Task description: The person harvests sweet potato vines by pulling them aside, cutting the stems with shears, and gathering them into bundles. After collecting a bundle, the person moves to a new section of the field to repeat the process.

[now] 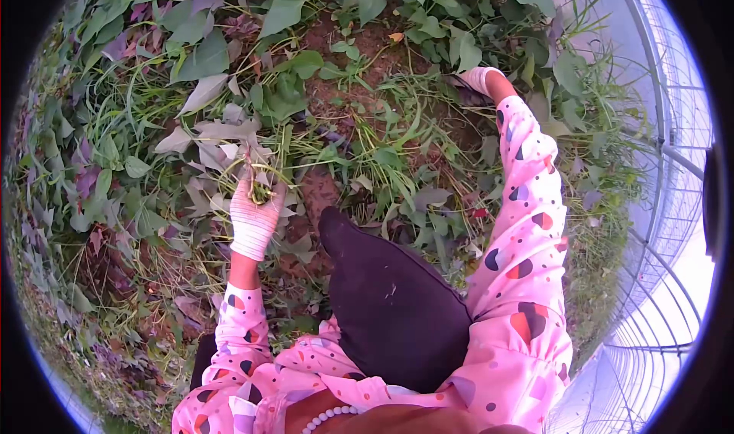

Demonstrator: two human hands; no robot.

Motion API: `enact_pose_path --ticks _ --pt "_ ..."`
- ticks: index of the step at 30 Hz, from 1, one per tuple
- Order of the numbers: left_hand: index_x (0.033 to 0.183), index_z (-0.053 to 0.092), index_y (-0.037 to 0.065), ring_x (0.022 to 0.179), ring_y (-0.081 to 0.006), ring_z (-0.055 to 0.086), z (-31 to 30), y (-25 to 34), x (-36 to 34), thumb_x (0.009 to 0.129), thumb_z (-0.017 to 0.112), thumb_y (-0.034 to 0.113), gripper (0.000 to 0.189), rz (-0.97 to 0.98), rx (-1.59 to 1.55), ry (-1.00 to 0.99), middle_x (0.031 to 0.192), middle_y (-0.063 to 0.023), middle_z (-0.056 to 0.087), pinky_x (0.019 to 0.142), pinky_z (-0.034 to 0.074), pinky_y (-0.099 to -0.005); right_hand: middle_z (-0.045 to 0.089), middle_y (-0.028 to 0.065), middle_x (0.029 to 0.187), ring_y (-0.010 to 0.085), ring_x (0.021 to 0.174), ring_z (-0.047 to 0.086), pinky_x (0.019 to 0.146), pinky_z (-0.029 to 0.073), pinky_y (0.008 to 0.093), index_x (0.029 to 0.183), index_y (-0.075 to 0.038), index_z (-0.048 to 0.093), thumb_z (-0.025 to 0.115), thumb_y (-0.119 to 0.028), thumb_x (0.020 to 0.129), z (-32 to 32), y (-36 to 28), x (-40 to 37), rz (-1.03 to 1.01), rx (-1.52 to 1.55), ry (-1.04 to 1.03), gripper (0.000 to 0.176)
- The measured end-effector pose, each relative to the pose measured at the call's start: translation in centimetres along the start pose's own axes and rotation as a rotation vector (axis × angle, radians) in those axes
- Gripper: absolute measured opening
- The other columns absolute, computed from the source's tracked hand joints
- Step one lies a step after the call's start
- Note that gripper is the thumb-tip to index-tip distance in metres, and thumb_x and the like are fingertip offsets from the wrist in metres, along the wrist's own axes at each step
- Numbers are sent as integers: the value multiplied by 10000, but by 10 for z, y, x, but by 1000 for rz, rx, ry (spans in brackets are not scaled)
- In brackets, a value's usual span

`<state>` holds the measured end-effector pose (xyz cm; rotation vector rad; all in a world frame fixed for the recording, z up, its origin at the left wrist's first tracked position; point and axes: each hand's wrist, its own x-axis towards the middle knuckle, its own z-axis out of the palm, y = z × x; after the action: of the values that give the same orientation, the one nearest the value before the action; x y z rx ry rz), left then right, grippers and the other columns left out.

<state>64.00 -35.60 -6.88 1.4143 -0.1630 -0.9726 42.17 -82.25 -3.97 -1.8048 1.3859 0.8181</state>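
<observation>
A white knitted glove covers my left hand [256, 214], which is closed round a bunch of pulled stems and leaves [260, 183]. Greyish wilted leaves [222, 137] hang out beyond its fingers. At the upper right my right hand [475, 84], also gloved, reaches down at the edge of the green foliage. A dark shape lies at its fingertips, and leaves and shadow hide what the fingers do there. Thin green grass and weeds [397, 159] grow between my two hands.
Broad-leaved vines [283, 14] cover the ground ahead and to the left, with brown soil [367, 52] showing between them. My dark-trousered leg [397, 304] is bent in front of me. Metal hoops [657, 75] and pale sheeting [612, 29] stand along the right side.
</observation>
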Motion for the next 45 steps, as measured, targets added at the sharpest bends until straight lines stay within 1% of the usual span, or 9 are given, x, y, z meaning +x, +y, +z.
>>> enact_pose_path --ticks 2,8,9,16,24,32,38,41,45 --pt "1274 449 -40 965 -130 538 -3 1 1 807 641 -93 508 29 106 -16 1127 -81 549 884 498 -277 620 43 1077 231 940 573 848 432 329 1133 -87 573 474 -433 924 0 -22 -27 -63 -136 56 416" --pt "1285 435 -25 1007 -159 532 -9 -7 7 840 571 -120 475 -131 -350 -42 1159 -92 525 921 495 -302 678 165 818 351 698 650 663 508 403 982 -41 653 464 -436 919 29 32 34 -442 -849 368 443" --pt "1286 430 -23 1018 -162 525 -9 -10 5 847 557 -124 468 -84 -182 -66 1172 -97 513 928 494 -311 643 226 988 395 920 622 795 505 403 1034 -32 657 437 -440 914 36 35 37 -1 -526 243 479" --pt "1203 505 -19 897 -123 577 14 19 -2 832 631 -28 392 130 260 -119 1037 -65 611 821 497 -259 657 187 1035 372 936 631 847 495 443 1116 -84 605 592 -375 840 105 29 -27 -210 -87 942 402" --pt "1205 525 -37 852 -88 578 57 34 -1 797 670 -1 434 40 287 -226 976 -35 642 761 488 -237 664 221 986 402 867 637 793 517 436 1009 -27 619 644 -332 786 135 32 -5 97 -71 648 378" --pt "1017 620 7 735 -76 577 85 28 2 795 694 46 237 -171 103 -221 842 -7 643 680 480 -235 656 104 768 128 641 587 619 496 292 1001 36 616 636 -45 780 240 -66 -152 -536 994 282 236" --pt "1108 599 17 792 -142 632 81 25 0 791 681 65 331 -145 -168 -76 952 -44 663 732 528 -289 604 7 701 77 560 507 511 438 264 1049 15 626 663 -162 846 208 -86 -169 -527 1139 15 271" --pt "1255 524 45 1004 -187 611 47 37 -10 841 630 156 442 -120 -237 -95 1128 -72 619 848 518 -337 635 48 734 119 587 552 575 455 266 1024 -12 646 607 -265 897 150 -58 -123 -503 1028 418 286" --pt "1258 526 32 1079 -223 578 12 56 -25 856 620 283 483 -71 -397 -51 1166 -78 604 943 457 -384 601 238 1179 376 1112 568 974 428 401 1153 -2 607 409 -640 850 76 23 -39 75 63 569 734"
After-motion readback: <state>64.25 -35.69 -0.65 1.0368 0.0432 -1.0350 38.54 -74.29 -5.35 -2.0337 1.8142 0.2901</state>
